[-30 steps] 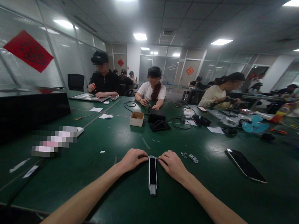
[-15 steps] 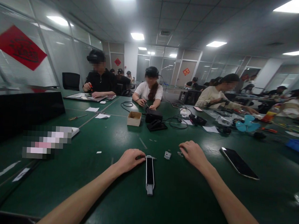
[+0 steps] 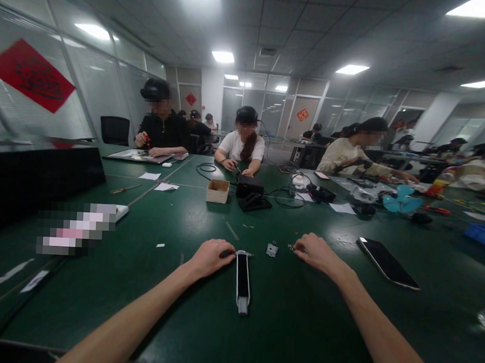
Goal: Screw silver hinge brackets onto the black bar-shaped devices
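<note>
While our left hand [image 3: 214, 258] touches the far end of a slim black-and-white bar [image 3: 243, 279] lying toward the near edge of the bench [image 3: 202, 331], we can't make out whether its close-set fingertips pinch anything. Our right hand [image 3: 317, 252] curls its fingers at small rings [image 3: 291, 248], grip likewise unclear; a bracket [image 3: 272, 249] sits between.

Open glossy green tabletop [image 3: 300, 325] between bare right hand [image 3: 312, 252] and flat black phone [image 3: 388, 263].
A small grey angular bracket [image 3: 272, 250] obstructs the gap from right hand to slim black-and-white device [image 3: 243, 279].
</note>
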Available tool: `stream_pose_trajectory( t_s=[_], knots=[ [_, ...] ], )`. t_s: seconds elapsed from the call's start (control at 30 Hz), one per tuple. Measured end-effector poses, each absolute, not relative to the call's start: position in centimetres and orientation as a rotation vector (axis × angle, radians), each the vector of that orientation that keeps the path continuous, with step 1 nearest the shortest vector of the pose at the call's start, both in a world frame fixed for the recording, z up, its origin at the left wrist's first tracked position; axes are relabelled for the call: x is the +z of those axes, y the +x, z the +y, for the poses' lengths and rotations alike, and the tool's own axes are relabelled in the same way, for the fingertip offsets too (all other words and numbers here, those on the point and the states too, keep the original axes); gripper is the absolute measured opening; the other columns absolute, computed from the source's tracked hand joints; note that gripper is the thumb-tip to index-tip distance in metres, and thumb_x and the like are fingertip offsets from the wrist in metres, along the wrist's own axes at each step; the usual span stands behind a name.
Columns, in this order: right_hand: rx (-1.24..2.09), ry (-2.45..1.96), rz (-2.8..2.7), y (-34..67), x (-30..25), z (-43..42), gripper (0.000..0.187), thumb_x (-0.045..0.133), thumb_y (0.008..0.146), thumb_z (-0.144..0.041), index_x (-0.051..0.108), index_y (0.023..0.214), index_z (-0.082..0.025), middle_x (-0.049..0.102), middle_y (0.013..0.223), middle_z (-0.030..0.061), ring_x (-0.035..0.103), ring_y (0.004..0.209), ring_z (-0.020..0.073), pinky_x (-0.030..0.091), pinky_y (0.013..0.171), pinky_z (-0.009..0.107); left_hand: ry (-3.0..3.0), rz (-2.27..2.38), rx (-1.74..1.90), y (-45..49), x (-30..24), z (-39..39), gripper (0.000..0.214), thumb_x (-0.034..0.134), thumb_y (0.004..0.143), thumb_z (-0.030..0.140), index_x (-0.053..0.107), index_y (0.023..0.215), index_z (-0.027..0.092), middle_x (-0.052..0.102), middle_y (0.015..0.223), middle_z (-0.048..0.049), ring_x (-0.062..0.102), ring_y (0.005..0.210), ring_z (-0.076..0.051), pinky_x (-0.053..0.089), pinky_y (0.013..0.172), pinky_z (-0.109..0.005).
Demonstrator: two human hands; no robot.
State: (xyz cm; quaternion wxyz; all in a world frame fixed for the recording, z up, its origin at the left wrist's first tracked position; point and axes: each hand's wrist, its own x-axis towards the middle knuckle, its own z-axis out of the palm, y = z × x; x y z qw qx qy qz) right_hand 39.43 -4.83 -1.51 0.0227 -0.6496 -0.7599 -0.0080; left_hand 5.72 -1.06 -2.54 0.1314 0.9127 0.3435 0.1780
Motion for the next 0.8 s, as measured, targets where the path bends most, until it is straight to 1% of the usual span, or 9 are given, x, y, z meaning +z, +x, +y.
stream_pose_trajectory(
  t_s=[0.2,0.43,0.7,0.8],
  knots=[
    [0.010,-2.064,-2.335,39.4,-1.6,-4.5,0.018,0.052,0.084,-0.026,0.070,0.086,-0.021,0.066,0.088,0.0064,0.057,0.087,0.0218,0.041,0.074,0.031,2.645,0.961,0.519,5.7,-2.5,-1.1,0.016,0.054,0.089,0.026,0.065,0.098,0.019,0.066,0.093,-0.0018,0.061,0.083,-0.015,0.046,0.075,-0.026],
    [0.062,-2.166,-2.248,38.5,-1.4,-4.4,0.018,0.053,0.079,-0.026,0.069,0.080,-0.019,0.067,0.086,0.0069,0.059,0.085,0.0221,0.039,0.067,0.029,2.615,0.973,0.514,5.7,-2.4,-1.3,0.015,0.056,0.088,0.026,0.064,0.097,0.019,0.065,0.093,-0.0016,0.060,0.082,-0.015,0.047,0.075,-0.026],
    [0.125,-2.243,-2.167,37.4,-1.2,-4.6,0.021,0.052,0.077,-0.028,0.068,0.069,-0.019,0.068,0.077,0.0078,0.061,0.082,0.0242,0.038,0.074,0.036,2.642,0.988,0.536,5.7,-2.8,-1.2,0.014,0.056,0.087,0.026,0.063,0.096,0.019,0.064,0.090,-0.0019,0.060,0.080,-0.015,0.046,0.072,-0.026],
    [0.128,-2.236,-2.165,37.3,-1.2,-4.7,0.022,0.050,0.078,-0.030,0.067,0.071,-0.018,0.068,0.080,0.0087,0.060,0.085,0.0248,0.037,0.076,0.037,2.638,0.989,0.537,5.7,-2.7,-1.2,0.015,0.056,0.087,0.027,0.062,0.098,0.019,0.064,0.092,-0.0018,0.060,0.080,-0.015,0.047,0.072,-0.026]
  ],
)
